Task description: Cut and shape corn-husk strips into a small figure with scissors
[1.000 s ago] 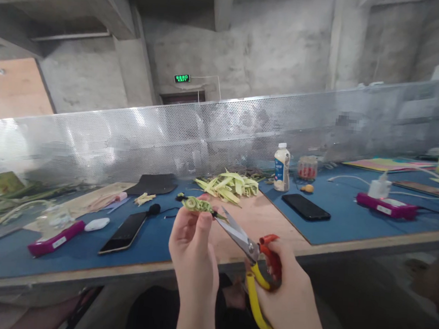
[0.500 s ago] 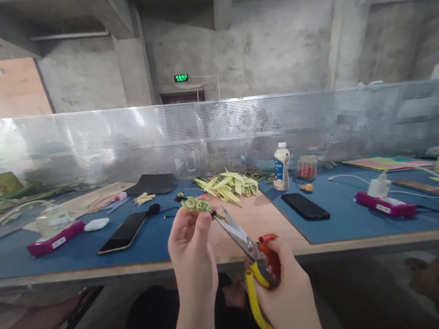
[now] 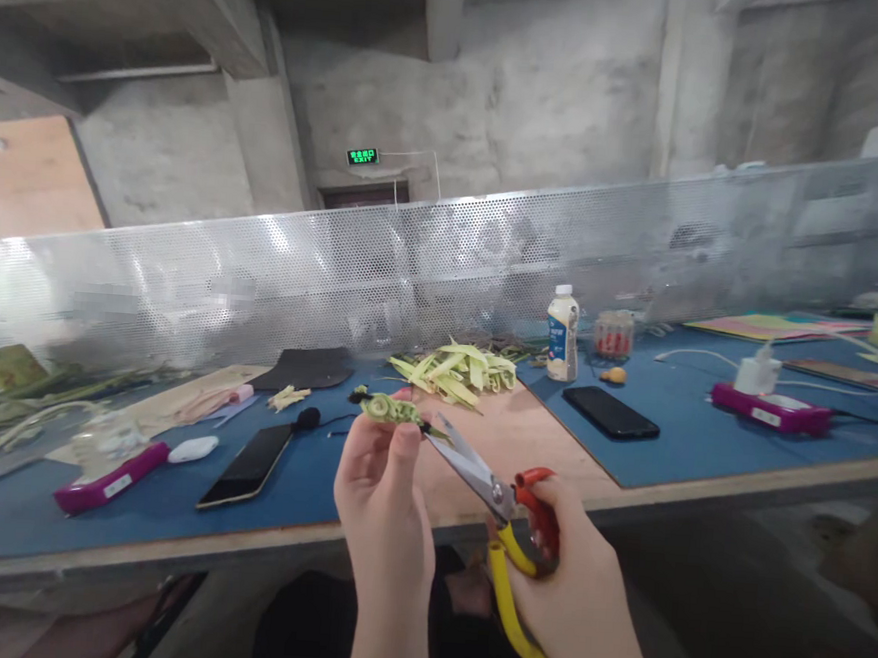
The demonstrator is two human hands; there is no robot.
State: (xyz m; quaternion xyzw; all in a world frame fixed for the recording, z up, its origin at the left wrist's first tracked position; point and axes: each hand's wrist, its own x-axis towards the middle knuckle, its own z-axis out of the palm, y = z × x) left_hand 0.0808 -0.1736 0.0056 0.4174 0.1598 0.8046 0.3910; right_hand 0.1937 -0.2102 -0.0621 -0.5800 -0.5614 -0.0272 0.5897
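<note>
The left hand is narrowed to a pinch, thumb against fingers, around a green roll of leafy strips. The roll lies across the fingertips, above the palm, its dark-bound end and short tail jutting out on the side facing the right hand. Held by the middle like this, that end seems kept free of the fingers, presumably so that blades can get at it safely.

The right hand is closed around the red and yellow handles of the scissors. Their blades stand parted and point up and leftward to the roll's tail; whether both edges touch it is too small to tell. The grip appears to leave the blades clear and let this hand work them, while the other steadies the roll.

Just beyond the hands, a wood board carries a heap of pale husks, probably set there to be within easy reach. To the left hand's left, a phone lies on the blue mat; to the right hand's upper right lies a second phone. Past that stand a bottle and a jar, likely pushed back to spare working room.
</note>
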